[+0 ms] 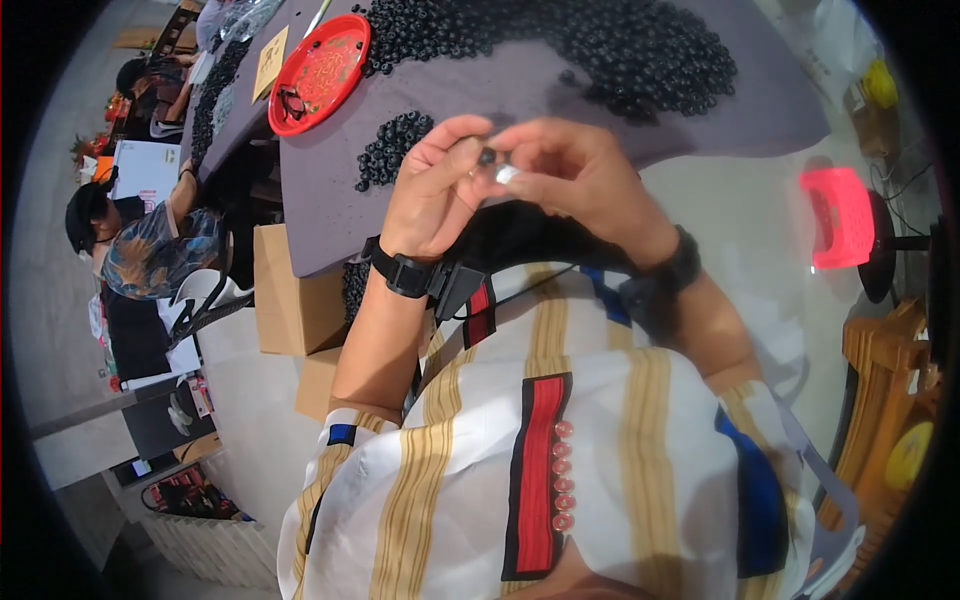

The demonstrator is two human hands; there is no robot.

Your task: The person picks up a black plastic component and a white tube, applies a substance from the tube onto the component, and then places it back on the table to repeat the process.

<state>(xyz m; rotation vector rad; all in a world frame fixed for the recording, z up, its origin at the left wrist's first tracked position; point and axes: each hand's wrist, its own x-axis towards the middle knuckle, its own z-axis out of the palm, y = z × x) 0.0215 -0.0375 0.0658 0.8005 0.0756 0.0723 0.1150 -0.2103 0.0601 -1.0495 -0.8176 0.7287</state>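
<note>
Both of my hands are raised close together over the near edge of the table. My left hand (440, 185) is closed, with its thumb and fingertips pinching a small round black piece (487, 157). Facing it, my right hand (580, 175) is closed too, its thumb and forefinger meeting at the same piece. A small bright whitish spot (506, 174) shows by the right thumb tip; I cannot tell what it is. Beyond my left hand lies a small pile of similar black pieces (394, 148), shiny and bead-like.
A larger heap of black pieces (640, 55) spreads over the far side of the grey tablecloth (330, 215). A red tray (283, 95) stands at the left. Cardboard boxes (290, 290) are below the table edge. A pink stool (838, 218) is at right; another person (150, 250) sits far left.
</note>
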